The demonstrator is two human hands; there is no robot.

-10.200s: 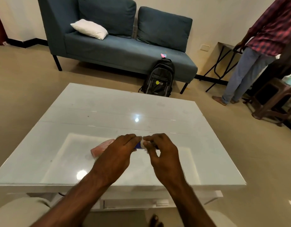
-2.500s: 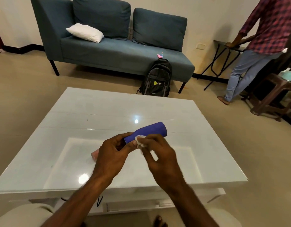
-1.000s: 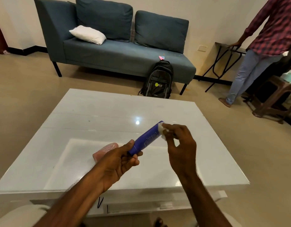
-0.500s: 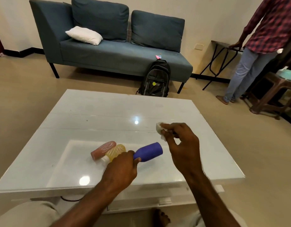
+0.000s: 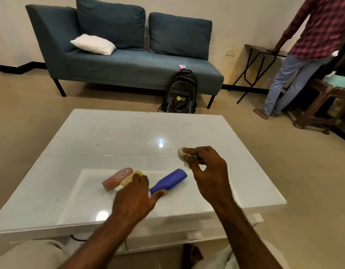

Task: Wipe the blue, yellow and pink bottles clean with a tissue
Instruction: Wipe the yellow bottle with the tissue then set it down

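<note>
left hand (image 5: 133, 199): low, fingers spread, seemingly empty | right hand (image 5: 208, 171): raised, fingertips pinched together

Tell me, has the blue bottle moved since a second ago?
Yes. The blue bottle was held up over the white table then; now it lies on the tabletop beside the yellow bottle, with the left hand over its neck end.

A home living room is shown. A teal sofa (image 5: 132, 61) with two back cushions and a white pillow (image 5: 93, 44) is set against a plain wall, well beyond the fingers (image 5: 189, 152). A black backpack (image 5: 180, 93) is propped on the beige tiled floor (image 5: 26, 113) against the sofa. A glossy white low counter (image 5: 109, 136) is placed beneath the fingers. A folding side table (image 5: 260, 53) and a brown plastic stool (image 5: 321, 105) are seen far to the right, beside a standing person (image 5: 303, 51) who is barefoot
</note>
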